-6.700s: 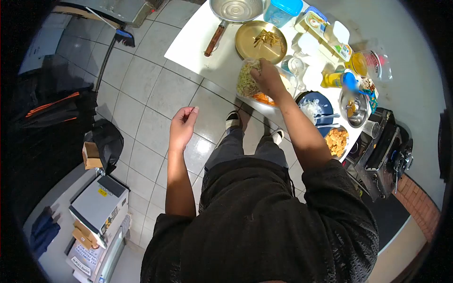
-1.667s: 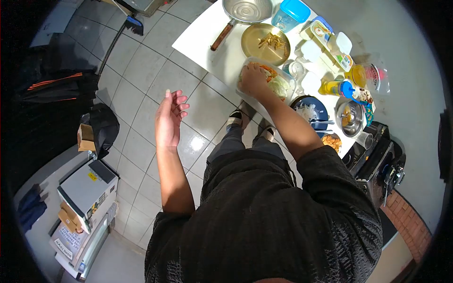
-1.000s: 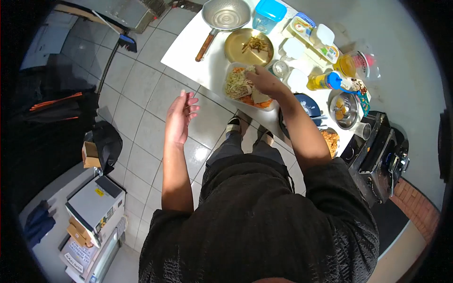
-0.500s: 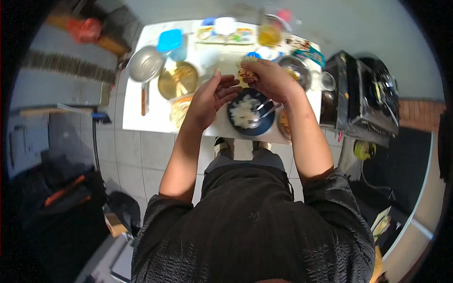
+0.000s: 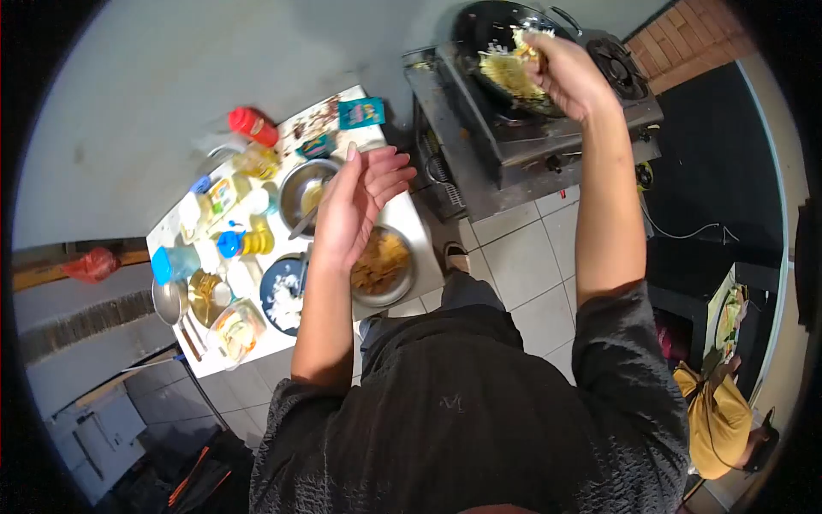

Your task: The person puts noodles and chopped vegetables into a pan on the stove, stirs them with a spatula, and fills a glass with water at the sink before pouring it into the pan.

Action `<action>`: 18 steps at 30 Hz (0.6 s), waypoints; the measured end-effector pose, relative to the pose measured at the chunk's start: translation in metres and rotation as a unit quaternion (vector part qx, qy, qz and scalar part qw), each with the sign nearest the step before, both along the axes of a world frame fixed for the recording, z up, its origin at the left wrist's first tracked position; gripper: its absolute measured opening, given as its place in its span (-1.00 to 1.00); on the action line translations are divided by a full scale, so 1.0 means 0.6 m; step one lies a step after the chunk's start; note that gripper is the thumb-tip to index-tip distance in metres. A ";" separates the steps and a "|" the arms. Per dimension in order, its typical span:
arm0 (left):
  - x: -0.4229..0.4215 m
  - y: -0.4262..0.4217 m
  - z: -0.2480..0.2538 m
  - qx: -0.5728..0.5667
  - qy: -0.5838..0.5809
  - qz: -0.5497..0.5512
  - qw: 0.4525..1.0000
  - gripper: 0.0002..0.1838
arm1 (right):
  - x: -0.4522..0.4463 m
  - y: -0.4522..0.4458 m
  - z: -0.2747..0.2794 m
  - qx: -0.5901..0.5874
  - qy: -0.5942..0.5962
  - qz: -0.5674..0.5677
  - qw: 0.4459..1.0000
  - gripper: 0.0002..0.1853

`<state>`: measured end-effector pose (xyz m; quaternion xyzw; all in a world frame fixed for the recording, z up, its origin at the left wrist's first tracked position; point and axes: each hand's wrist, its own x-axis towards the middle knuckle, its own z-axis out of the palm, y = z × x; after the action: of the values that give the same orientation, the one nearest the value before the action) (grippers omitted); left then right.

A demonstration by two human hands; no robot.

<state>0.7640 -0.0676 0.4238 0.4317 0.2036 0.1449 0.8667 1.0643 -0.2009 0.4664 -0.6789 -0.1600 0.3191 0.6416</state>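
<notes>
My right hand (image 5: pixel 567 77) is over a black wok (image 5: pixel 488 30) on the stove, its fingers bent round pale shredded vegetables (image 5: pixel 512 70). Some shreds are in or just above the wok; blur hides which. My left hand (image 5: pixel 360 201), palm up with fingers apart, holds nothing above the table. Below it are a bowl of orange-brown pieces (image 5: pixel 381 264) and a metal bowl (image 5: pixel 300 193). A dark blue plate with chopped white pieces (image 5: pixel 282 295) lies left of my left forearm. At the table's left end stands a clear container of vegetables (image 5: pixel 237 332).
A white table (image 5: pixel 282 344) also carries a gold pan (image 5: pixel 208 295), a blue-lidded tub (image 5: pixel 174 264), a yellow bottle (image 5: pixel 255 242) and a red bottle (image 5: pixel 253 126). The stove (image 5: pixel 522 150) has a second burner (image 5: pixel 618 68) at its right. Tiled floor (image 5: pixel 524 261) lies below.
The view has turned right to the stove. My right hand has carried vegetables from the clear container, past the table, to over the wok. My left hand has stayed open and now hovers over the table's right end.
</notes>
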 end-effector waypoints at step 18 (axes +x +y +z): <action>0.087 -0.063 -0.004 0.035 0.119 0.152 0.981 -0.43 | 0.299 -0.001 -0.061 -0.130 -0.484 0.079 0.862 -0.62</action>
<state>0.8162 -0.1056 0.4212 0.4402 0.3633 0.2296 0.7884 1.2437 -0.2017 0.4296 -0.8105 -0.4605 0.0178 0.3616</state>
